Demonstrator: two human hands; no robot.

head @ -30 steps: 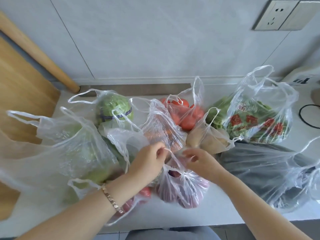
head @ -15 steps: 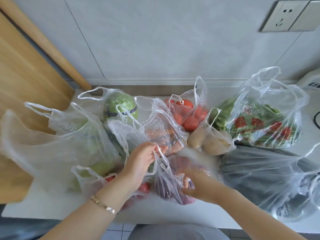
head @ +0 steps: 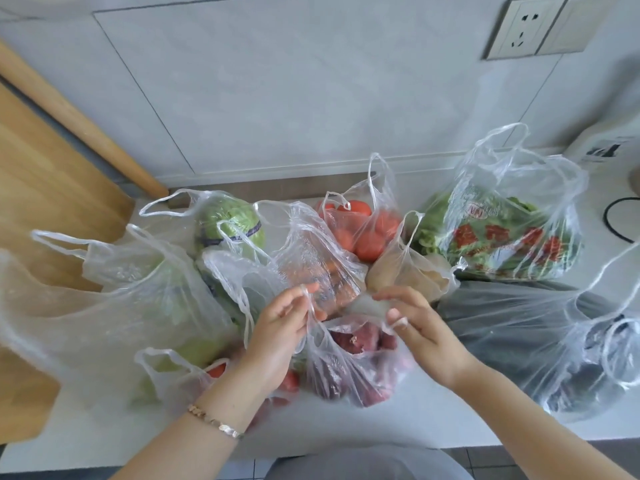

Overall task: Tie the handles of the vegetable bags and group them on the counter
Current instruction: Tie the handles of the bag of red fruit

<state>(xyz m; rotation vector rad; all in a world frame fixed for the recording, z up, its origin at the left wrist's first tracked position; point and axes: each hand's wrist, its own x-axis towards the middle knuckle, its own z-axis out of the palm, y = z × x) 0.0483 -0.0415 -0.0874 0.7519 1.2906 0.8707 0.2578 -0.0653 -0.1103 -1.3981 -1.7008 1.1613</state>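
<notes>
A clear bag of dark red vegetables [head: 353,368] stands at the counter's front, between my hands, its mouth pulled open. My left hand [head: 280,327] pinches its left handle loop. My right hand [head: 415,323] pinches the right handle. Around it stand several clear bags with untied handles: a carrot bag [head: 322,268], a tomato bag [head: 363,223], a potato bag [head: 408,268], a round cabbage bag [head: 228,223], a large pale-green bag [head: 145,306], a small red-vegetable bag [head: 194,379] under my left wrist, a red-printed greens bag [head: 512,233] and a dark-vegetable bag [head: 540,337].
The white counter [head: 346,431] ends at a front edge close to my body. A wooden board [head: 45,188] leans at the left. A wall socket [head: 519,27] sits high on the right. A white appliance [head: 609,140] and a black cable [head: 620,220] lie at the far right.
My hands have drawn apart, each holding one handle, and the dark red vegetable bag's mouth has spread open. The right hand rose from the bag's side to its handle.
</notes>
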